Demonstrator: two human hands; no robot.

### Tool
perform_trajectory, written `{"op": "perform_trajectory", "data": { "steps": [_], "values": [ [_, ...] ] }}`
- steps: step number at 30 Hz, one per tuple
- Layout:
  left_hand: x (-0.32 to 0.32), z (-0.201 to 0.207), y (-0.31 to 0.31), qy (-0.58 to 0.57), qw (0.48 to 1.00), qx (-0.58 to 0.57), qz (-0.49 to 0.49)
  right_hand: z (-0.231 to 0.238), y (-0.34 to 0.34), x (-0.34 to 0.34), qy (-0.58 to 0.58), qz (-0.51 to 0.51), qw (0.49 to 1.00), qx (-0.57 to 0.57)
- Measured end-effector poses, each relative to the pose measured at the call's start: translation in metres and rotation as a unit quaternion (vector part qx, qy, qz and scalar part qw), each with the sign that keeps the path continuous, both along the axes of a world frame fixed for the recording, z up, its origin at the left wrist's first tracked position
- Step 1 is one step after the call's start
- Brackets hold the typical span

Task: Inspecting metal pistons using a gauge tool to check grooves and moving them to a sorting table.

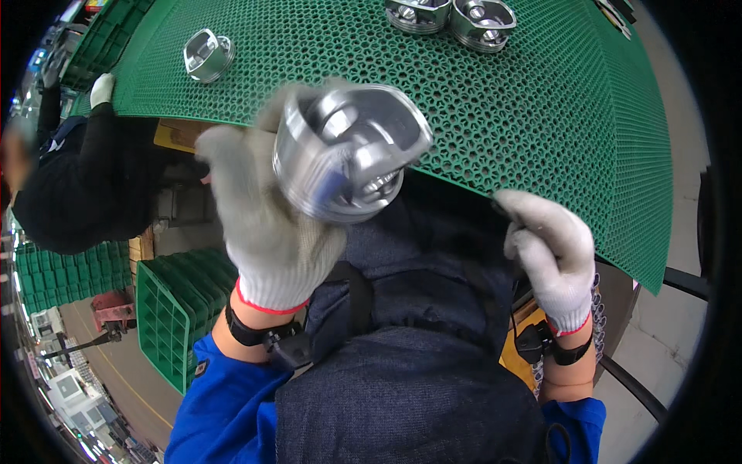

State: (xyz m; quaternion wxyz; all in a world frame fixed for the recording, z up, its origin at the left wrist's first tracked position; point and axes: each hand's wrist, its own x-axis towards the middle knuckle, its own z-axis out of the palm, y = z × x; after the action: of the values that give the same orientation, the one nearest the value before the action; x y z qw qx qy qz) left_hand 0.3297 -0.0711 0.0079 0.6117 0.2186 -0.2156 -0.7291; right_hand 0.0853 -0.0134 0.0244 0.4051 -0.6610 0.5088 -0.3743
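My left hand (pixel 267 220), in a white knit glove, is closed round a shiny metal piston (pixel 352 155) in front of me. The piston is tilted with its hollow side toward me and is a little blurred, as are the gloved fingers partly behind it. Near the front edge of the green table mat (pixel 525 139), my right hand (pixel 553 251), gloved too, has its fingers curled together. Something dark and small shows at its fingertips, too little of it to name. Farther back on the mat stand a single piston (pixel 209 56) at left and two pistons (pixel 483 25) side by side.
A co-worker in dark clothes (pixel 85 178) is at the left, one gloved hand (pixel 102 90) at the mat's edge. Green crates (pixel 166 325) stand on the floor below. Another green crate (pixel 104 46) sits at the far left. A dark rail (pixel 686 283) runs at the right.
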Motion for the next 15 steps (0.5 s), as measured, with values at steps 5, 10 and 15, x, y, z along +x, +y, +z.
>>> {"op": "perform_trajectory", "data": {
  "steps": [5, 10, 15],
  "values": [
    [0.009, -0.027, 0.003, 0.043, 0.95, 0.081, -0.3, -0.017, -0.008, 0.008, 0.063, 0.05, 0.994, -0.074],
    [-0.005, -0.009, 0.013, 0.062, 0.965, 0.176, -0.184, -0.023, -0.013, 0.02, 0.152, 0.04, 0.984, -0.085],
    [-0.007, -0.01, 0.009, 0.001, 0.978, 0.142, -0.152, -0.019, -0.008, 0.017, 0.143, 0.106, 0.981, -0.077]
  ]
}}
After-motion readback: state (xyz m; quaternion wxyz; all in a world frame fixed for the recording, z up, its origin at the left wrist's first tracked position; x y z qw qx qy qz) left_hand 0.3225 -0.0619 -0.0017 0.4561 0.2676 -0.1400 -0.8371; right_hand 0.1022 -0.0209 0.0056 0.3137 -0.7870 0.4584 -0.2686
